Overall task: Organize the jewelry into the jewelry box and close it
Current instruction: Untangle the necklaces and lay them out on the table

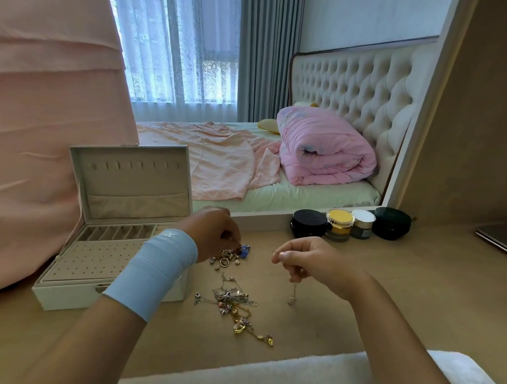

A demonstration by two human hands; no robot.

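Observation:
A white jewelry box (pixel 72 293) stands open on the left of the tan desk, lid upright, its tray of slots and earring holes showing. Just right of it lies a small pile of rings and charms (pixel 227 258), and nearer me a tangle of chains and pendants (pixel 235 307). My left hand (pixel 213 231), with a pale blue wristband, hovers over the small pile with fingers curled down into it; whether it grips a piece is hidden. My right hand (pixel 307 260) pinches a thin chain (pixel 293 293) that hangs down to the desk.
Several cosmetic jars (pixel 341 224) stand at the back of the desk against a mirror that reflects a bed. Pink cloth (pixel 32 137) hangs left of the box. A white fluffy seat edge (pixel 288 383) lies nearest me. A dark flat device (pixel 506 243) sits far right.

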